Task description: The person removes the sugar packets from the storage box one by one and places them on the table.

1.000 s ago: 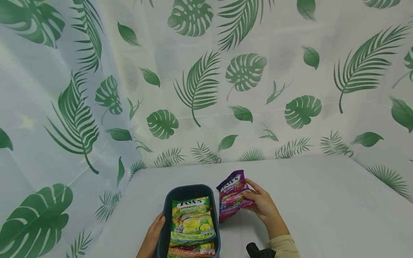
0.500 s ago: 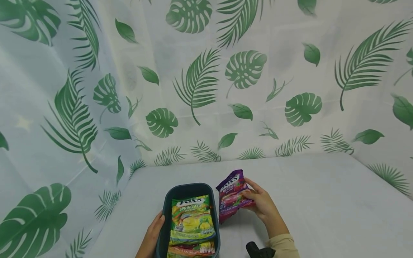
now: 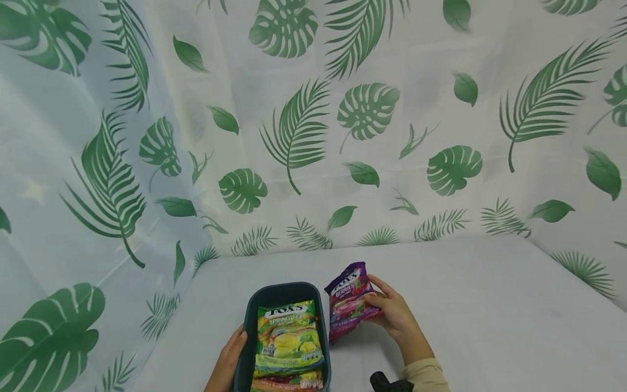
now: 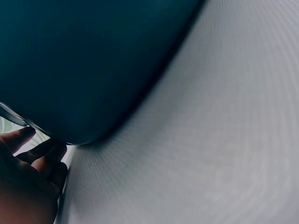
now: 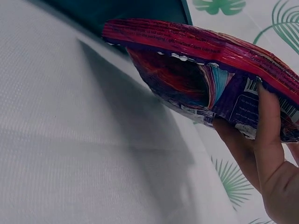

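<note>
A purple bag of Fox's Berries candy (image 3: pixel 349 302) is held up tilted beside the bin, just over the white table. My right hand (image 3: pixel 394 316) grips its right side, thumb in front; in the right wrist view, fingers (image 5: pixel 268 116) press its back. A dark teal plastic bin (image 3: pixel 252 305) stands to the left. In it lies a green-yellow Fox's Spring Tea bag (image 3: pixel 288 337), overlapping an orange-red candy bag (image 3: pixel 286 383) nearer me. My left hand (image 3: pixel 227 359) rests along the bin's left outside, fingertips touching near the rim in the left wrist view.
The white cloth-covered table (image 3: pixel 490 310) spreads right of the bin. A leaf-printed curtain (image 3: pixel 303 218) stands behind and along both sides. A black device (image 3: pixel 389 384) sits at my right wrist by the beige sleeve (image 3: pixel 425 375).
The whole head view has shifted slightly, moving everything a little left and down. Both hands, the bin and the purple candy bag keep about the same places relative to each other.
</note>
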Demonstrator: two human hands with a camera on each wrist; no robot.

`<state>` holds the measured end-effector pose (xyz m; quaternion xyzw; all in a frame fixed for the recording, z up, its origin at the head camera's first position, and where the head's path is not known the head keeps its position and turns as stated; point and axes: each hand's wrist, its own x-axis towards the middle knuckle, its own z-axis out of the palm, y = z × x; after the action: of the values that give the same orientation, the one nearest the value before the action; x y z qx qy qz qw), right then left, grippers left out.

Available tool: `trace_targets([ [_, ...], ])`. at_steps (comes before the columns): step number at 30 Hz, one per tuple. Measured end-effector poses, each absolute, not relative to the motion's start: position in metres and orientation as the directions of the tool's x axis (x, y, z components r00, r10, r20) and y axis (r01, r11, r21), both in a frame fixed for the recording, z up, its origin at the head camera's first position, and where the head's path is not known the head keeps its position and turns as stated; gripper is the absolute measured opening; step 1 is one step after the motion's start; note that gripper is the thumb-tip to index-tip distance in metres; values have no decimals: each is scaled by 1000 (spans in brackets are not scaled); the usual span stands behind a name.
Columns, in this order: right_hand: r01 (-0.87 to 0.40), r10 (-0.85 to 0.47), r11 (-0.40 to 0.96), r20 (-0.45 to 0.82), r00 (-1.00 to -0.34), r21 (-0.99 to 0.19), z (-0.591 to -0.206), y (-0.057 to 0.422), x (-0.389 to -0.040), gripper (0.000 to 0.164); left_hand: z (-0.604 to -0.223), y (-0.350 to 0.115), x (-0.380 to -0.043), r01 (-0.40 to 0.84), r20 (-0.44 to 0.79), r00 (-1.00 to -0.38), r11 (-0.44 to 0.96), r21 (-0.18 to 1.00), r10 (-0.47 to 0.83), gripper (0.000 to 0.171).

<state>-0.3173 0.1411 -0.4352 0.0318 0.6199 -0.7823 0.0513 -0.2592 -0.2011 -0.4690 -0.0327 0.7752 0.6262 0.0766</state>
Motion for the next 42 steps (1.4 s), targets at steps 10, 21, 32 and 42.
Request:
trace_targets([
  [10, 75, 24, 167, -72, -997, -983, -432, 142, -313, 52, -471, -204, -258, -108, -123, -991, 232, 967, 51, 77],
  [21, 37, -6, 421, -43, -999, -906, -435, 148, -314, 55, -469, -199, -259, -151, -159, -987, 215, 965, 21, 83],
  [32, 54, -8, 592, -73, -997, -804, -435, 151, -313, 58, -470, -198, -261, -167, -165, -986, 245, 955, -31, 86],
  [42, 16, -26, 748, -53, -998, -664, -430, 152, -313, 54, -468, -201, -262, -178, -183, -983, 194, 965, 10, 89],
])
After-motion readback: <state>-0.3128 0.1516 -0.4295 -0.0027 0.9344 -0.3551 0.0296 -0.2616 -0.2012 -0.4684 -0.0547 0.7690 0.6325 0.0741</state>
